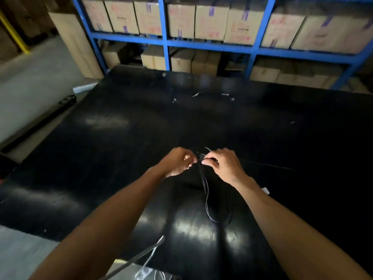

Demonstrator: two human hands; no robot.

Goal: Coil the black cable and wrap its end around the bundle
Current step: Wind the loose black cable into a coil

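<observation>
A thin black cable (pixel 203 178) hangs in long loops from between my two hands, above the black table (pixel 101 148). My left hand (pixel 177 161) pinches the cable's top from the left. My right hand (pixel 222 163) grips it from the right, and a short end sticks up above the fingers. The lower loops sag down to about the table top and are hard to tell from the dark surface.
Blue shelving (pixel 212 45) packed with cardboard boxes stands behind the table. Small light scraps (pixel 225 94) lie near the far edge. A white tag (pixel 265 190) lies by my right forearm. Grey cords (pixel 149 251) hang near the front edge.
</observation>
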